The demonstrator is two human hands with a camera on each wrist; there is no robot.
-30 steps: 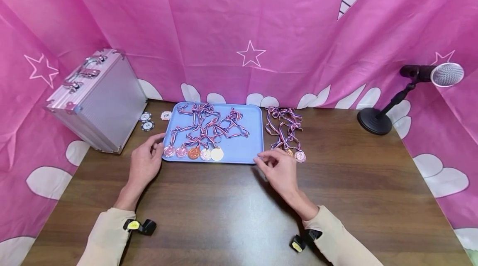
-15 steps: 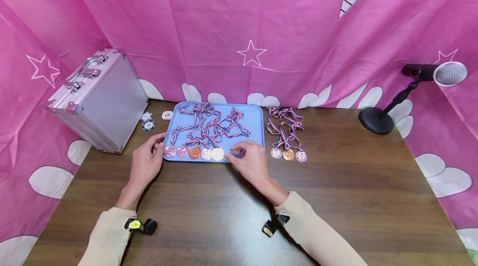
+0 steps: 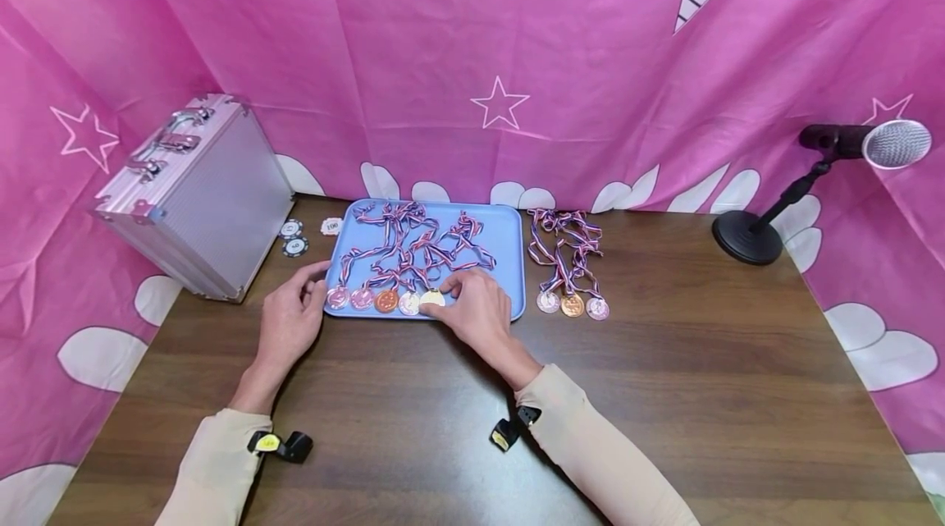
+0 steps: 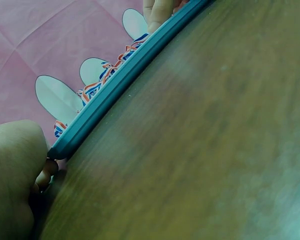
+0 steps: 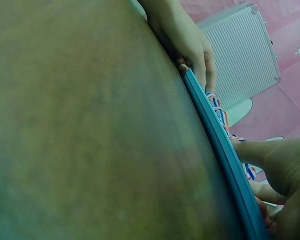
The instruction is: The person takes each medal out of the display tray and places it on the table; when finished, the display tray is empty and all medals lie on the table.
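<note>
A light blue tray (image 3: 509, 243) lies on the wooden table, bearing several medals with tangled striped ribbons (image 3: 399, 222). Its near-left corner is in my left hand (image 3: 291, 314), whose thumb and fingers grip the rim. In the left wrist view, that hand (image 4: 15, 175) meets the tray's edge (image 4: 105, 107). My right hand (image 3: 480, 308) reaches over the near rim, thumb and index finger pinching the pale gold medal (image 3: 432, 297), the rightmost of the row. Left of it are a silver medal (image 3: 409, 303), a bronze-orange medal (image 3: 386, 301) and two pinkish ones (image 3: 362, 299).
Three more medals (image 3: 572, 305) with ribbons lie right of the tray. A silver case (image 3: 207, 206) stands at the left, with poker chips (image 3: 295, 246) beside it. A microphone on a stand (image 3: 782, 202) is at the far right. A pink curtain (image 3: 413, 58) hangs behind.
My right hand has moved left, from the tray's near-right corner to the pale gold medal, uncovering the medals on the right. The left hand has stayed at the tray's left corner.
</note>
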